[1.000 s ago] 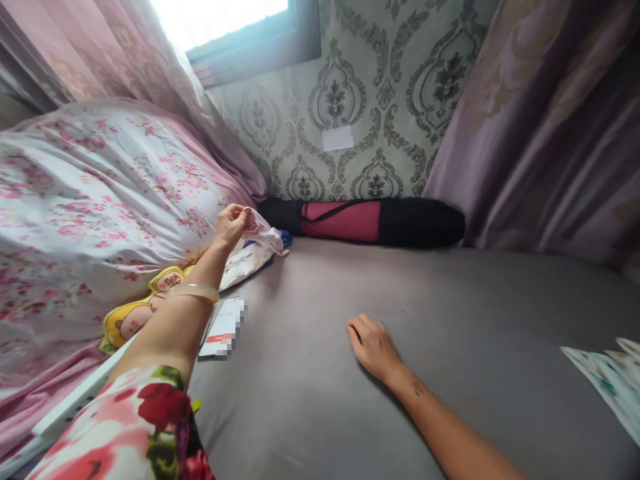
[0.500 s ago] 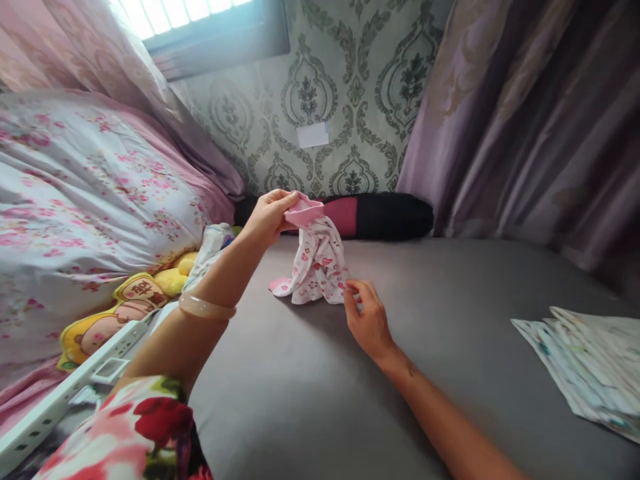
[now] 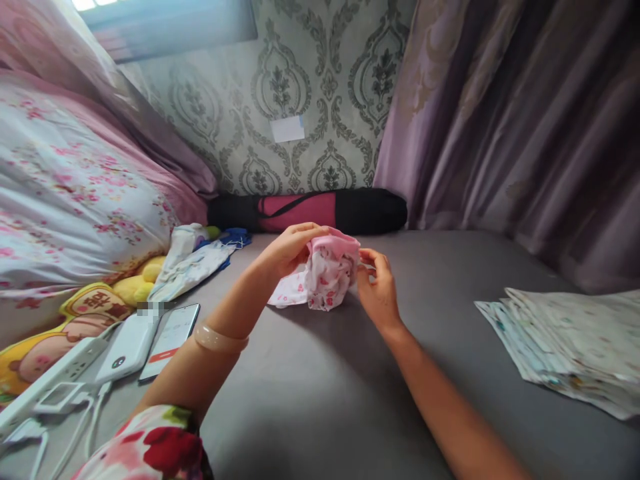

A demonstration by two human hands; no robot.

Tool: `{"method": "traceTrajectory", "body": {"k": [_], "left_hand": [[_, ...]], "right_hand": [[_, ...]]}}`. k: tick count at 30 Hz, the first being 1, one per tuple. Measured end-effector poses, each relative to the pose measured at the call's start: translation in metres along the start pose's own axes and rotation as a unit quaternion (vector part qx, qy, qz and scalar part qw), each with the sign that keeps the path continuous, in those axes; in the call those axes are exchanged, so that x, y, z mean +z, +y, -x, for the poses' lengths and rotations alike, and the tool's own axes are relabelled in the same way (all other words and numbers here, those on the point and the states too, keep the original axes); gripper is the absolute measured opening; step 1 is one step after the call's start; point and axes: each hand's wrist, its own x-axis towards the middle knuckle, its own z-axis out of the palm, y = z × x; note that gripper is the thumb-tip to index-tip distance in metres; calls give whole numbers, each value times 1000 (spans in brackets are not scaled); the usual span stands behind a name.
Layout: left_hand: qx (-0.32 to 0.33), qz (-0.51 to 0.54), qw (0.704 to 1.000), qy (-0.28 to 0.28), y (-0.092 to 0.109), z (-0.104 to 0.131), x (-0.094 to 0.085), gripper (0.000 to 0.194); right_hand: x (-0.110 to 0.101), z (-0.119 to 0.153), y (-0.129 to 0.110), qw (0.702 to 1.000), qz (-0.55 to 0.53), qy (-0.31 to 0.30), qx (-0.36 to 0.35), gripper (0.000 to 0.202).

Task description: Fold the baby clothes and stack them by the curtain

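Observation:
My left hand (image 3: pixel 286 251) is closed on the pink waistband of a small pair of baby pants (image 3: pixel 331 275), white with a pink and red print. The band is uppermost, and the bunched cloth hangs below it. A flat part of the pants lies to the left on the grey sheet (image 3: pixel 300 400). My right hand (image 3: pixel 379 291) is at the right edge of the band, fingers curled and pinching the cloth there. Part of the left fingers is hidden behind the fabric.
A stack of folded printed cloths (image 3: pixel 575 347) lies at the right. On the left are a phone (image 3: pixel 170 340), a white power bank (image 3: pixel 129 347), a power strip (image 3: pixel 75 367) with cables, and yellow plush toys (image 3: pixel 45 353). A black and red long bag (image 3: pixel 370 210) rests against the wall.
The pants have been lowered and are more bunched. My right hand has moved up from their lower edge to the waistband. The view has shifted, showing the phone and power bank.

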Motion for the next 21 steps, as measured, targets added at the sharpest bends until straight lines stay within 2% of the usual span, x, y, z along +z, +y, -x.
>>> {"method": "traceTrajectory", "body": {"k": [2,4,6,9,11,13,15,17,19,21], "left_hand": [[-31,4,997,-74,-5,5,-7,17],[-75,-5,988,-134,-9,12,-14,16],[-102,-14,981,-166,-12,20,-19,16],[-117,-6,977,-179,-12,30,-20,17],[-118,0,977,-179,-11,34,-16,17],[-95,16,985,-146,-11,34,-11,16],[-52,52,995,-70,-11,31,-6,11],[-22,94,995,3,-11,25,-2,6],[-15,120,992,40,-11,20,1,4],[-15,125,991,46,-12,17,6,5]], "right_hand": [[-5,-5,4,997,-39,-49,39,27],[-9,-9,6,984,-93,-123,90,31],[-12,-9,5,965,-132,-195,113,33],[-11,-6,-1,949,-121,-287,40,38],[-9,-3,-6,946,-89,-311,-25,41],[-8,-1,-11,964,-56,-256,-45,35],[-9,-2,-17,990,-22,-135,-25,23],[-12,-2,-21,999,7,-33,0,17],[-14,-1,-26,1000,11,-16,7,18],[-14,2,-32,999,-4,-48,3,18]]}}
